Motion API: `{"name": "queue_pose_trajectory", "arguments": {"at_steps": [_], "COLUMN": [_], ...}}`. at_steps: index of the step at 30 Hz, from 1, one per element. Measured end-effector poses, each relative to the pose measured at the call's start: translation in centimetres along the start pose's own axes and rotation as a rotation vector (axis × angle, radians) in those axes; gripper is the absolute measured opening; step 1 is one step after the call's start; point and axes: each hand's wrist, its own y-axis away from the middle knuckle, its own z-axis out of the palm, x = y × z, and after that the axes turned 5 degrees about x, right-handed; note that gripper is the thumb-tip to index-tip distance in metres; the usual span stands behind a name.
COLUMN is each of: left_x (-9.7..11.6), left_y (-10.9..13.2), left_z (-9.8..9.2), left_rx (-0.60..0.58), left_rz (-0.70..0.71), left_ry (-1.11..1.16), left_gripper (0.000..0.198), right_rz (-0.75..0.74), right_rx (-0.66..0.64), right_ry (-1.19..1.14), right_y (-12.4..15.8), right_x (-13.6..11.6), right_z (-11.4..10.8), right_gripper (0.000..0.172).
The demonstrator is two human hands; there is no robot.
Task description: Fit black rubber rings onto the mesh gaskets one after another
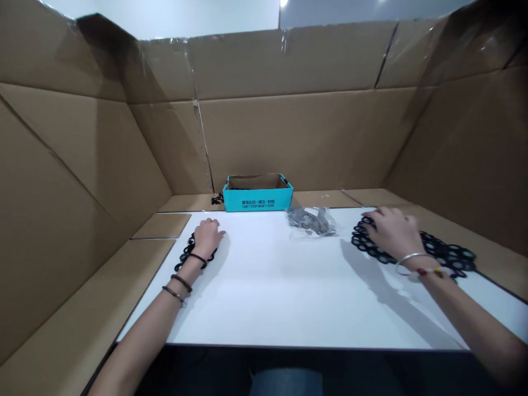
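My left hand (207, 239) lies on a narrow strip of joined black rings (192, 252) at the left of the white tabletop, its fingers curled over the strip. At the right, my right hand (394, 234) covers part of a wider patch of joined black rings (447, 254), with its fingers draped over the patch's far edge. The hands hide the middle of both ring pieces. A clear plastic bag (311, 221) of small dark parts lies on the table's far edge, nearer my right hand. A teal cardboard box (258, 201) stands beyond the table.
The white table (264, 297) has a straight near edge. Brown cardboard walls (289, 104) rise around the back and sides, with cardboard panels (160, 225) along the table's sides. A small heap of black pieces (217, 199) lies left of the box.
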Motion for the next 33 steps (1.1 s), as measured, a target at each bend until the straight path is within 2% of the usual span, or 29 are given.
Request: {"name": "queue_pose_trajectory", "arguments": {"at_steps": [2, 5, 7, 11, 14, 16, 19, 22, 24, 29, 31, 33], "left_x": [-1.6, -2.5, -2.6, -2.7, -3.0, -3.4, -3.8, -3.9, -3.7, -2.5, -1.9, -1.2], "left_y": [-0.9, -1.4, -1.4, -1.7, -1.9, -2.1, -2.2, -2.1, -1.9, -1.7, -1.6, -1.4], "left_z": [0.3, 0.9, 1.1, 1.3, 1.4, 1.6, 1.9, 1.9, 1.8, 1.2, 1.2, 1.3], "left_rx": [0.001, -0.023, -0.037, -0.043, -0.036, -0.029, -0.009, 0.049, 0.114, 0.307, 0.388, 0.392], "left_rz": [-0.053, -0.084, -0.078, -0.054, -0.04, -0.027, -0.008, 0.004, 0.002, 0.033, 0.065, 0.051], "left_ry": [-0.09, -0.171, -0.207, -0.264, -0.284, -0.286, -0.277, -0.268, -0.263, -0.176, -0.041, 0.197], "left_gripper": [0.026, 0.026, 0.026, 0.026, 0.028, 0.028, 0.027, 0.028, 0.031, 0.029, 0.024, 0.02], "right_rz": [0.144, 0.276, 0.307, 0.322, 0.275, 0.197, 0.031, -0.047, -0.069, -0.086, -0.082, -0.071], "right_rx": [-0.171, -0.379, -0.431, -0.396, -0.205, -0.093, -0.248, -0.283, -0.287, -0.291, -0.292, -0.283], "right_ry": [0.047, 0.056, 0.06, 0.073, 0.066, -0.013, -0.207, -0.243, -0.24, -0.229, -0.246, -0.278], "right_y": [-0.8, -0.9, -0.7, -0.1, 0.3, 0.5, 0.6, -0.1, -0.8, -2.0, -2.0, -1.8], "right_x": [3.6, 6.5, 7.2, 7.2, 5.4, 2.8, -2.5, -7.4, -9.4, -10.9, -10.9, -10.7], "right_z": [0.8, 1.4, 1.8, 2.3, 2.2, 1.8, 1.6, 2.2, 3.0, 4.9, 5.3, 5.4], "right_gripper": [0.026, 0.029, 0.029, 0.031, 0.035, 0.034, 0.031, 0.027, 0.028, 0.025, 0.024, 0.025]}}
